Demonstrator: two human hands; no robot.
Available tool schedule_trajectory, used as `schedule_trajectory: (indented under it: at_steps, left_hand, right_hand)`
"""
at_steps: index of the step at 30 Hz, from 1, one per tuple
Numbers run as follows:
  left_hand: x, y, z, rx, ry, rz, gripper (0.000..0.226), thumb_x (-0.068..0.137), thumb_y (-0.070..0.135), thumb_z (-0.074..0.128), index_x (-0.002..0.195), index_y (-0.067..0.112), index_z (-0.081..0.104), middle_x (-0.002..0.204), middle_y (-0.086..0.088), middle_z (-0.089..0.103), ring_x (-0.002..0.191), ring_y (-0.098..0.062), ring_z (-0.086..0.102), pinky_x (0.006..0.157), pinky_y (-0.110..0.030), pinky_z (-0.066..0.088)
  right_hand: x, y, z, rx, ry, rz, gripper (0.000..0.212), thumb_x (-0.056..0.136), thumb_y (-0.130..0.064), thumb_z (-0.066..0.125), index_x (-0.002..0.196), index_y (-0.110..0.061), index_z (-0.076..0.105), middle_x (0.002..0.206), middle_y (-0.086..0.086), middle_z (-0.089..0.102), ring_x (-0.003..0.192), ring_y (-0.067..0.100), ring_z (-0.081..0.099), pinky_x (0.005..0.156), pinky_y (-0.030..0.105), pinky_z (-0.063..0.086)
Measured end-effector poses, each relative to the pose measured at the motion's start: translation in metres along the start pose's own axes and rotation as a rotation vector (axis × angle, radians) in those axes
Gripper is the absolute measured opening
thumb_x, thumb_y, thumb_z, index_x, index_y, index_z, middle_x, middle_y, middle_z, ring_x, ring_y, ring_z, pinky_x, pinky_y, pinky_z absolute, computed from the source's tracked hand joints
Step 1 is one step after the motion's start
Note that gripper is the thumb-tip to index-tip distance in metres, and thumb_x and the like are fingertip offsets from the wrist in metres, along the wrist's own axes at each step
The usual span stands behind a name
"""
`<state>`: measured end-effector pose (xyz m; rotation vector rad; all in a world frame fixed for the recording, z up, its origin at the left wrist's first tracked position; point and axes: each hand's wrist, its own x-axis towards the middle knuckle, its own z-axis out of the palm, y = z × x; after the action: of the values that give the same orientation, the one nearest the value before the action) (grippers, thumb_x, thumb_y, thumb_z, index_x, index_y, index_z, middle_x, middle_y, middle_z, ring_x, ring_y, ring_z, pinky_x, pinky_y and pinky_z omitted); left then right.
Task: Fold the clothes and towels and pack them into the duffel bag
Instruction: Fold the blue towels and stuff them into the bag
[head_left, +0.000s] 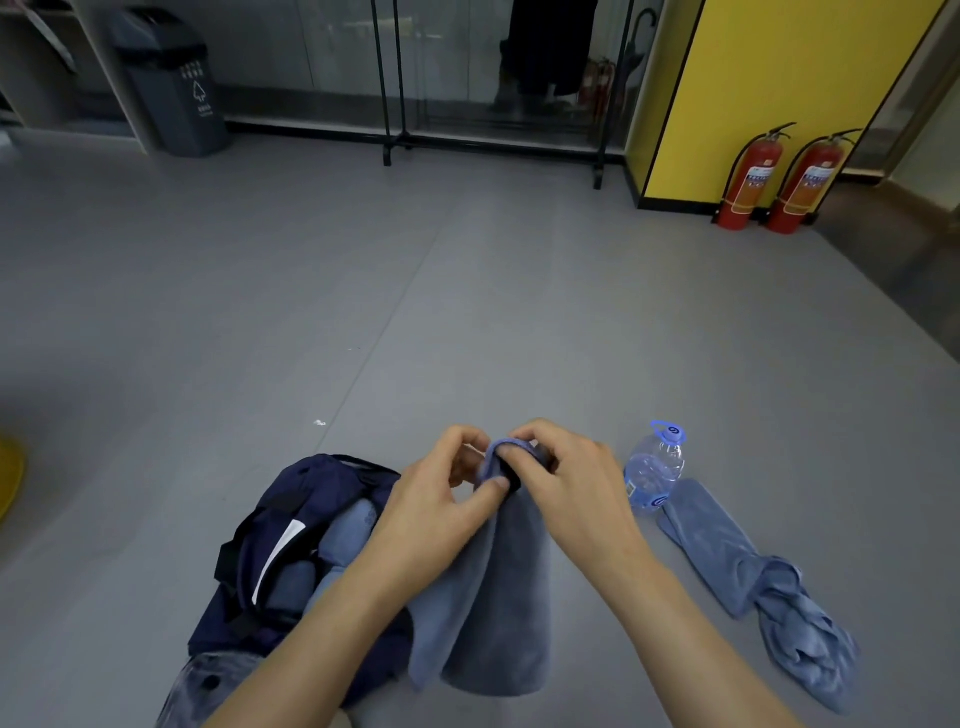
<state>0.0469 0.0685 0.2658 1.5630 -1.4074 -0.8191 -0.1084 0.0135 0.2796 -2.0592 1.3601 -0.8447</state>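
Note:
A grey-blue towel (498, 597) hangs in front of me, pinched at its top edge by both hands. My left hand (441, 499) grips the top with thumb and curled fingers; my right hand (566, 478) pinches the same edge right beside it. Below left, the navy duffel bag (270, 535) lies open on the floor with folded blue items (348, 530) inside. A second blue towel (711, 545) lies loose on the floor at the right, running into a crumpled blue garment (805, 649).
A clear water bottle with a blue cap (655, 473) stands right of my hands. Far back are a grey bin (174, 83), a black clothes rack (493, 140), a yellow wall and two red fire extinguishers (779, 176). Grey floor stretches ahead.

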Motion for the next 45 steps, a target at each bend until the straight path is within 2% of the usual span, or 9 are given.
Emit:
schedule_trajectory:
  at_steps: [11,16,18,24,28,32,36,39,45]
  left_hand:
    - [0.008,-0.012,-0.017,0.345,0.17,-0.039,0.019,0.09,0.036,0.067,0.079,0.027,0.055,0.071,0.014,0.06,0.07,-0.009,0.055,0.062,-0.03,0.044]
    - [0.014,-0.006,-0.023,0.314,0.152,0.006,0.014,0.088,0.037,0.065,0.078,0.029,0.059,0.077,0.016,0.063,0.075,-0.007,0.057,0.066,-0.027,0.045]
    - [0.015,0.001,-0.017,0.317,0.107,0.049,0.009,0.083,0.038,0.058,0.081,0.03,0.061,0.081,0.017,0.063,0.078,-0.005,0.057,0.069,-0.027,0.046]
    - [0.022,0.004,-0.017,0.276,0.14,0.061,0.009,0.088,0.038,0.062,0.08,0.033,0.063,0.081,0.016,0.066,0.079,-0.002,0.061,0.069,-0.027,0.049]
    - [0.024,-0.004,-0.035,0.329,0.2,0.001,0.013,0.09,0.04,0.067,0.08,0.031,0.064,0.078,0.014,0.065,0.077,-0.003,0.06,0.064,-0.024,0.045]
    - [0.024,-0.003,-0.046,0.06,0.226,-0.087,0.013,0.091,0.019,0.068,0.083,0.028,0.069,0.077,0.01,0.07,0.074,-0.008,0.065,0.063,-0.023,0.05]
    - [0.018,0.009,-0.036,-0.086,0.175,-0.076,0.014,0.089,0.013,0.068,0.087,0.027,0.069,0.081,0.008,0.072,0.078,-0.011,0.068,0.07,-0.03,0.053]
    - [0.015,0.013,-0.024,0.065,0.125,-0.016,0.009,0.08,0.029,0.06,0.087,0.029,0.066,0.079,0.009,0.07,0.078,-0.012,0.066,0.07,-0.037,0.055]
    - [0.018,0.015,-0.032,0.019,0.187,-0.013,0.02,0.088,0.011,0.064,0.09,0.031,0.068,0.085,0.014,0.072,0.08,-0.005,0.067,0.07,-0.028,0.055]
  right_hand:
    - [-0.001,0.018,-0.017,-0.061,0.11,0.156,0.027,0.095,-0.041,0.058,0.076,-0.022,0.056,0.064,-0.006,0.056,0.068,0.012,0.053,0.059,0.024,0.039]
    - [-0.003,0.026,-0.017,-0.153,0.032,0.119,0.001,0.093,-0.029,0.062,0.092,-0.03,0.061,0.102,-0.021,0.058,0.098,0.011,0.054,0.078,0.021,0.037]
    - [-0.006,0.016,-0.006,-0.109,-0.146,0.017,0.027,0.09,-0.03,0.065,0.116,-0.037,0.061,0.117,-0.028,0.056,0.111,0.001,0.049,0.091,0.011,0.032]
    - [0.005,0.0,0.01,-0.134,-0.072,-0.093,0.01,0.097,-0.033,0.053,0.097,-0.029,0.063,0.082,-0.01,0.068,0.079,0.014,0.06,0.075,0.039,0.049]
    - [0.009,0.007,0.0,-0.098,0.063,-0.004,0.01,0.095,-0.024,0.053,0.088,-0.026,0.06,0.071,-0.012,0.062,0.071,0.015,0.057,0.07,0.036,0.046]
    - [0.009,0.013,-0.008,-0.119,-0.01,0.152,0.012,0.091,-0.02,0.051,0.08,-0.024,0.052,0.066,-0.008,0.058,0.071,0.021,0.055,0.067,0.035,0.043]
    - [0.002,-0.003,-0.005,-0.045,-0.167,0.047,0.008,0.088,-0.027,0.06,0.09,-0.032,0.053,0.08,-0.014,0.063,0.077,0.008,0.056,0.067,0.028,0.042]
    - [-0.003,-0.018,0.002,0.04,-0.176,-0.067,0.018,0.09,-0.033,0.063,0.106,-0.039,0.057,0.095,-0.023,0.066,0.09,-0.002,0.06,0.076,0.017,0.045]
    - [0.004,-0.009,-0.002,-0.051,0.022,-0.04,0.009,0.096,-0.024,0.055,0.091,-0.03,0.061,0.073,-0.015,0.063,0.073,0.011,0.056,0.067,0.03,0.043]
